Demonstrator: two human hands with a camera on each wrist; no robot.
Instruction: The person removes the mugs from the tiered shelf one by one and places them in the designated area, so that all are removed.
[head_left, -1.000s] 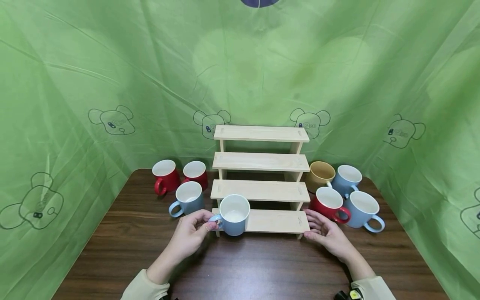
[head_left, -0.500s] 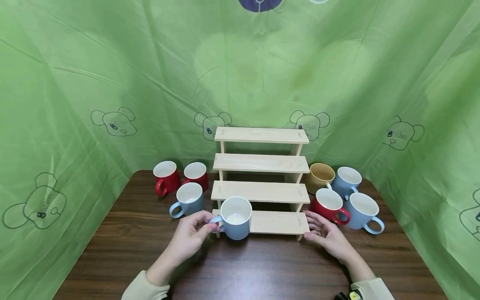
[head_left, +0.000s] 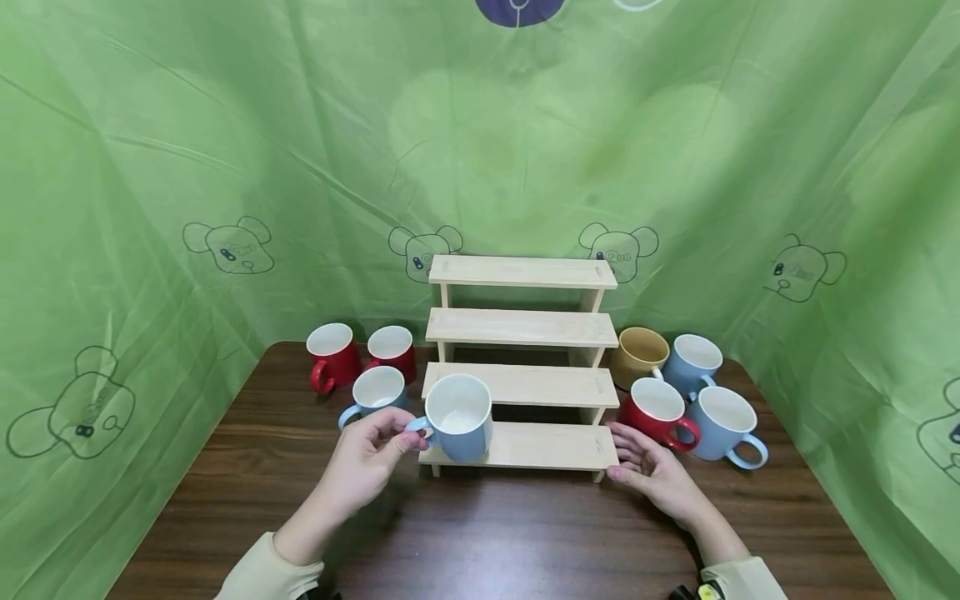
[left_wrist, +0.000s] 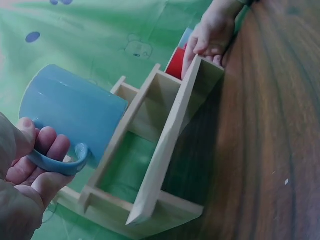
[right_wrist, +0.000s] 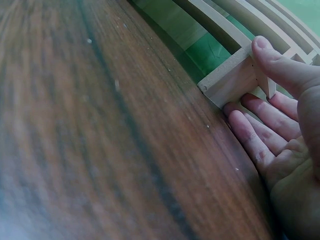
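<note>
My left hand [head_left: 367,458] pinches the handle of a light blue mug [head_left: 462,429] with a white inside. The mug is upright in the head view and overlaps the left part of the bottom step. In the left wrist view, fingers [left_wrist: 58,147] curl through the mug's handle, and its base shows near a step edge. At the right end of the wooden step shelf [head_left: 555,446], my right hand [head_left: 654,475] grips the bottom step. The right wrist view shows the thumb [right_wrist: 267,52] on the board's corner and the other fingers against the side panel.
Left of the shelf stand two red mugs [head_left: 339,360] and a blue mug [head_left: 375,392], partly behind my left hand. On the right are a yellow mug [head_left: 633,362], a red mug [head_left: 648,417] and two blue mugs [head_left: 716,425]. Green cloth [head_left: 480,150] surrounds the dark wooden table [head_left: 487,533].
My left hand has raised the blue mug and shifted it slightly left and toward the steps. The right hand stays at the shelf's end.
</note>
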